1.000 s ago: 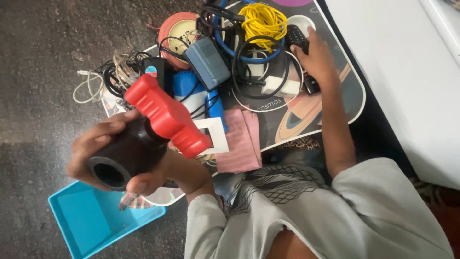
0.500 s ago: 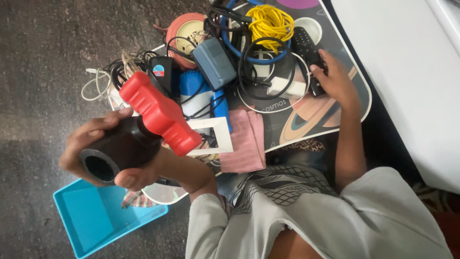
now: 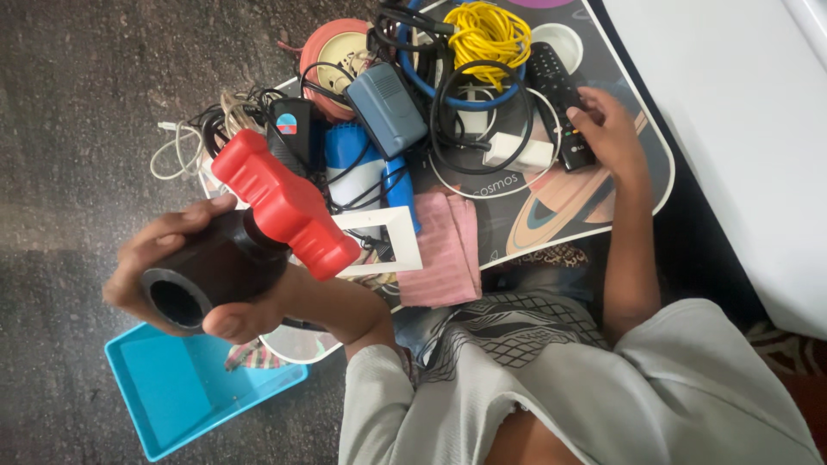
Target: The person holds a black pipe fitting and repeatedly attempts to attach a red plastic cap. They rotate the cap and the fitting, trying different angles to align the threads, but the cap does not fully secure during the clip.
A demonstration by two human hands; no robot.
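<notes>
The board [image 3: 603,185] on the floor carries a heap of cables, a grey adapter [image 3: 388,108], a yellow coil [image 3: 487,34] and a pink cloth [image 3: 444,250]. Off its lower-left corner, above a blue tray [image 3: 172,400], the left hand [image 3: 198,284] is wrapped around a black valve [image 3: 220,263] with a red handle [image 3: 280,202], its open end facing the camera. Near the board's right edge, the right hand [image 3: 612,133] rests curled on a black remote [image 3: 560,95].

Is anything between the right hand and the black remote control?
Nothing visible. The right hand touches the black remote control; the white adapter lies beside it, not between. The left hand holds a black valve with red handle.
</notes>
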